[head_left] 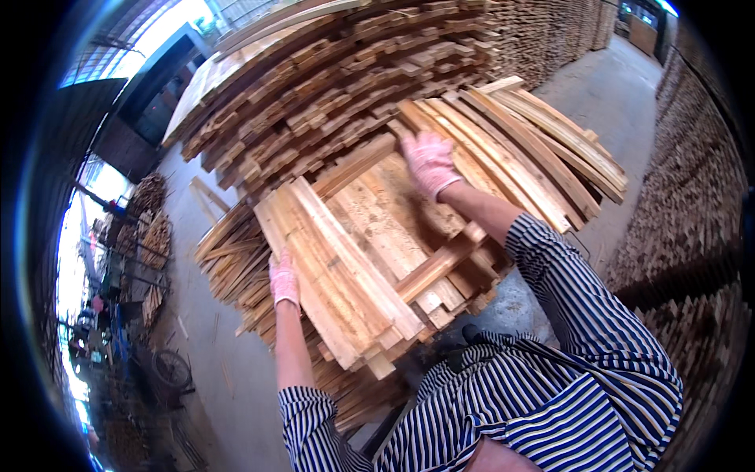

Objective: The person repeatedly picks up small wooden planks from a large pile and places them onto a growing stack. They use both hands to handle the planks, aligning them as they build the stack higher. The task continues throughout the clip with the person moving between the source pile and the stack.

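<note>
My left hand (284,282), in a pink glove, lies along the outer left edge of a row of pale wooden planks (326,271), its fingers stretched out against the wood. Those planks rest side by side across crosspieces on a stack in front of me. Farther off and to the right, my right hand (430,165), also gloved in pink, reaches over the stack, fingers apart, by the near-left side of a second group of planks (491,149). Between the hands a lower layer of boards (377,208) shows, with a short crosspiece (442,263) at its near end.
A tall timber stack (346,86) stands just behind. Loose thin strips (236,259) are piled at the left. Stacked wood (668,181) lines the right side beyond a strip of concrete floor (621,86). A wheel (171,368) stands at the lower left.
</note>
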A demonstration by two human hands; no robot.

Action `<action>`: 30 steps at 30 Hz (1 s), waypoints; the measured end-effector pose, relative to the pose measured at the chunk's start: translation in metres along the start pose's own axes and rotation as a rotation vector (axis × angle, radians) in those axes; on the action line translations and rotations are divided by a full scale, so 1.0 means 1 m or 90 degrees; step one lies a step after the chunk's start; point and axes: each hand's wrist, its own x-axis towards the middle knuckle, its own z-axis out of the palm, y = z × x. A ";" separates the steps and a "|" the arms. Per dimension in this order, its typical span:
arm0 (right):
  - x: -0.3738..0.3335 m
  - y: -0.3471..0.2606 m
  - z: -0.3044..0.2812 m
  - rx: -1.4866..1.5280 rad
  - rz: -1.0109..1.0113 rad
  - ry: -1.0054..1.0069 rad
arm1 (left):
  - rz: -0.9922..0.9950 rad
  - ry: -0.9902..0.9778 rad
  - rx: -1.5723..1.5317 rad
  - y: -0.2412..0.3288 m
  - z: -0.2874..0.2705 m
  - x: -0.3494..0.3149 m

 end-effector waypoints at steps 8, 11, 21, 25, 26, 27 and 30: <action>-0.014 0.090 -0.036 0.105 0.071 -0.230 | 0.051 -0.039 0.038 -0.001 0.014 0.007; -0.025 0.064 -0.066 0.134 0.091 -0.268 | 0.042 -0.041 0.024 -0.010 0.018 0.011; -0.060 -0.132 -0.025 0.463 -0.186 -0.229 | 0.053 -0.015 0.027 0.006 0.017 0.001; -0.058 -0.136 -0.016 0.461 -0.279 -0.243 | 0.049 -0.043 -0.013 0.002 0.017 0.003; -0.062 -0.137 -0.015 0.459 -0.239 -0.222 | 0.047 -0.039 -0.002 0.003 0.016 0.000; -0.067 -0.138 -0.015 0.457 -0.199 -0.201 | 0.054 -0.035 0.011 0.001 0.014 0.002; -0.071 -0.143 -0.007 0.615 -0.086 -0.286 | 0.059 -0.003 0.085 -0.010 0.003 0.019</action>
